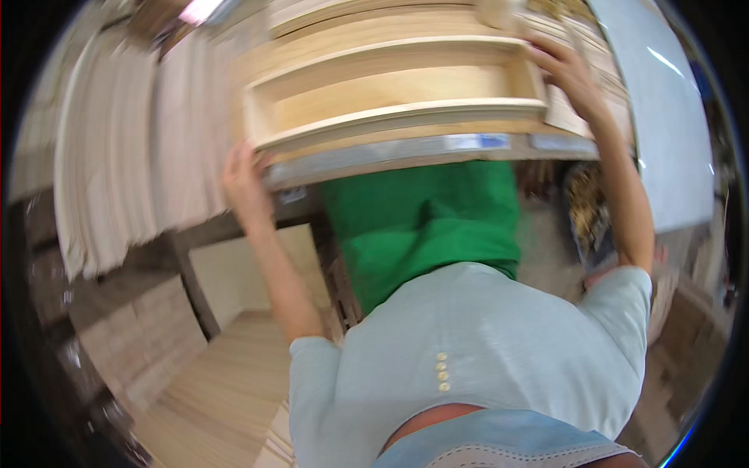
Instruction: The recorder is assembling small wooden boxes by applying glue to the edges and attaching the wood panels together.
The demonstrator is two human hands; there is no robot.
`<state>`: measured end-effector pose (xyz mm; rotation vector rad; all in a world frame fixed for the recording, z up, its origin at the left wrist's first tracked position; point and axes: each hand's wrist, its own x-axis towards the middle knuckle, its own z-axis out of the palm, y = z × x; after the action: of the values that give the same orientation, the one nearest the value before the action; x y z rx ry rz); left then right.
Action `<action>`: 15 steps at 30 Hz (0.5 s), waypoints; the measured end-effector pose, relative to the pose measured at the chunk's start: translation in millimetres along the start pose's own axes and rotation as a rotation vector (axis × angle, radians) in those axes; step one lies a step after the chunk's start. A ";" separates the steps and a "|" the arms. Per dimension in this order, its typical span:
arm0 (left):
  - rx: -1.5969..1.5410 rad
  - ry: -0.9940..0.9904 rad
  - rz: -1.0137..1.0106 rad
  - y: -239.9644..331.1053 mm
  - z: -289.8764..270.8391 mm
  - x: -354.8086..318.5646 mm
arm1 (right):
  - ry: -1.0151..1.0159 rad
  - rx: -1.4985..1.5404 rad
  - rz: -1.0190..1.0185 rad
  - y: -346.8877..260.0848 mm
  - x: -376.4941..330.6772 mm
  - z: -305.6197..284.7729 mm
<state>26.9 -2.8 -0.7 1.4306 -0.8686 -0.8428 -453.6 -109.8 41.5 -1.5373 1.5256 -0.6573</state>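
Observation:
A long, shallow open box of pale wood lies lengthwise across the workbench in front of me, its inside facing up. My left hand grips its near left corner; the fingertips are blurred. At the other end, my right hand holds the short right wall, fingers curled over its far corner and the palm outside the wall. Both arms reach forward around the box. Whether its underside rests fully on the bench, I cannot tell.
Stacked thin wooden boards stand left of the bench. Behind the box lie more wood strips. A pale sheet-like surface is at the right. Below are a container of wood scraps and wooden panels. Green cloth covers my lap.

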 end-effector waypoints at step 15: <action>0.790 -0.429 0.959 63.3 270.4 -101.3 | -0.077 0.112 -0.067 6.3 11.9 -20.7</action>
<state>-261.6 -37.8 53.2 1.2183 -2.1471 -0.0221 -472.9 -124.8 44.3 -1.5171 1.3628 -0.7019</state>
